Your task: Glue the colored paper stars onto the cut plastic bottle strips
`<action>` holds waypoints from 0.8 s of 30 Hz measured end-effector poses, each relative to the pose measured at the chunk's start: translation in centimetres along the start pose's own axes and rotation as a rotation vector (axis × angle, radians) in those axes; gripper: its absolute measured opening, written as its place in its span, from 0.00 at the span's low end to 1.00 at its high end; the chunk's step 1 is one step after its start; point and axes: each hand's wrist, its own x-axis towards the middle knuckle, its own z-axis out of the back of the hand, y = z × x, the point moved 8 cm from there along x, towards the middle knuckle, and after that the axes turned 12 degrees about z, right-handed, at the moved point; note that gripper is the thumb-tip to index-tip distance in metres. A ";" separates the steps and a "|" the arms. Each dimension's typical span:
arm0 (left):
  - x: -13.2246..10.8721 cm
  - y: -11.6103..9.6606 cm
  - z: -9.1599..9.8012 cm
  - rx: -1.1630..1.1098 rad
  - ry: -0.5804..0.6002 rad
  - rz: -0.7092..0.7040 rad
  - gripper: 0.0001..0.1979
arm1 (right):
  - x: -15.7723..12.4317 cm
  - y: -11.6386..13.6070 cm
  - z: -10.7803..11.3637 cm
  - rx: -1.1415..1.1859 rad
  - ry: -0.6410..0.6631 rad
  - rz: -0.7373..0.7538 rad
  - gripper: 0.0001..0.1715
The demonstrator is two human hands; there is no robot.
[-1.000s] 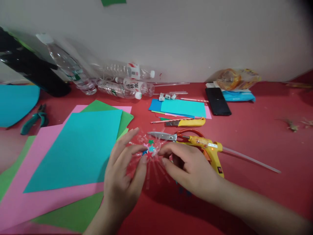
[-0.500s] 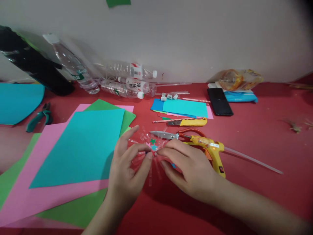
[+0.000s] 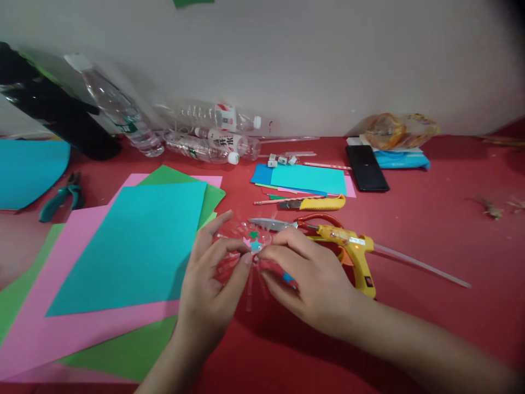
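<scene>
A clear plastic piece cut into thin strips (image 3: 248, 295) spreads out on the red table between my hands. Small paper stars lie at its middle: a green star (image 3: 254, 234), a pink star (image 3: 246, 242) and a light blue star (image 3: 255, 245). My left hand (image 3: 215, 273) pinches thumb and forefinger together at the near side of the stars. From the right, the curled fingers of my right hand (image 3: 314, 273) meet them at the same spot. Whatever is between the fingertips is too small to make out. Below my right fingers shows a blue star (image 3: 288, 277).
Scissors (image 3: 273, 224), a yellow glue gun (image 3: 361, 257) with its glue stick, and a yellow cutter (image 3: 322, 203) lie right of centre. Coloured sheets (image 3: 131, 251) and pliers (image 3: 61, 200) are left. Plastic bottles (image 3: 200, 148) and a phone (image 3: 366, 168) are at the back.
The view has shifted slightly. My right fingertips have moved a little, so more of the blue star beneath them shows. Both hands stay at the same spot.
</scene>
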 end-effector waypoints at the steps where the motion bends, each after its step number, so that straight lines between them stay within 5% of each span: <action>1: 0.0 0.0 0.0 -0.003 0.001 0.002 0.03 | 0.0 0.1 -0.1 0.003 -0.005 0.013 0.08; 7: 0.1 0.9 0.4 -0.156 -0.006 0.088 0.05 | -0.2 -0.2 0.5 0.015 -0.039 0.030 0.12; 15: 0.4 0.8 3.0 -0.186 -0.218 0.077 0.05 | 0.3 1.2 2.4 -0.122 -0.118 0.145 0.06; 24: 0.5 1.3 2.9 -0.202 -0.212 0.080 0.06 | 1.0 2.3 0.8 -0.391 -0.092 0.275 0.08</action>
